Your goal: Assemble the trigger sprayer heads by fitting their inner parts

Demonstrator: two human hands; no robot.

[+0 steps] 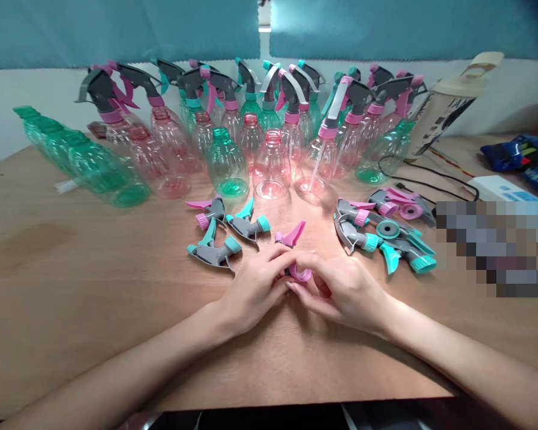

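Observation:
My left hand (260, 285) is closed around a pink and grey spray trigger head (291, 234) just above the table. From the other side my right hand (347, 285) is closed with its fingers at the head's pink collar (301, 273); the fingertips of both hands meet there. Much of the grey body is hidden behind my fingers. To the left lie loose teal and pink trigger heads (215, 251). On the right is a pile of several more (388, 230). An open pink bottle (272, 167) and an open green bottle (226, 164) stand beyond my hands.
Several bottles with trigger heads fitted (291, 113) stand in rows along the wall. Green bottles (103, 167) are lined up at the left. A cream tumbler (448, 101), a black cable (457, 179), a white box (504, 188) and a blue packet (526, 158) occupy the right.

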